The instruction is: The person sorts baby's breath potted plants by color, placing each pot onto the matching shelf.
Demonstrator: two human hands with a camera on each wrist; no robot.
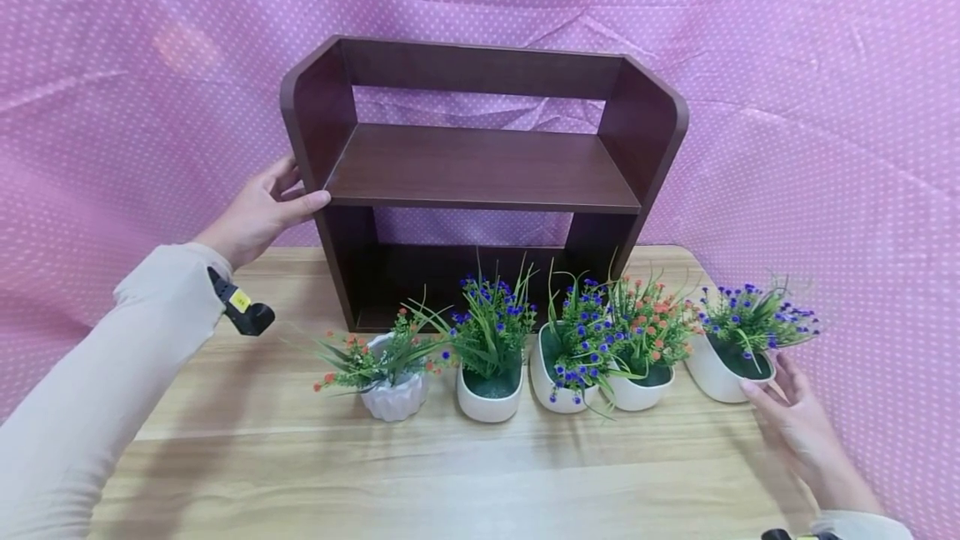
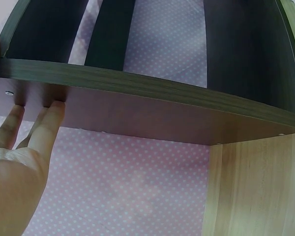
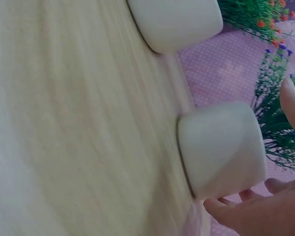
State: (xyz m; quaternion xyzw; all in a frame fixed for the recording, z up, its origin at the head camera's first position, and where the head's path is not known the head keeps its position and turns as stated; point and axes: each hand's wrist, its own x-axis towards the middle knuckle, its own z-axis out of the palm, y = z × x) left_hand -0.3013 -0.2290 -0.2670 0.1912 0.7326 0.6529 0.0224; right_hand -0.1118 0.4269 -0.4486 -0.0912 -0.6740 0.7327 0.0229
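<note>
The left hand (image 1: 258, 211) grips the dark wooden shelf's (image 1: 480, 169) side panel; the right hand (image 1: 795, 415), fingers loosely open, touches the rightmost white flowerpot (image 1: 716, 373). A careless nudge might tip the pot off the table edge (image 1: 757, 440)

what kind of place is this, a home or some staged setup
Likely a staged tabletop set: a pink dotted cloth backdrop, a wooden table with a brown desktop shelf, and a row of small artificial potted plants.
</note>
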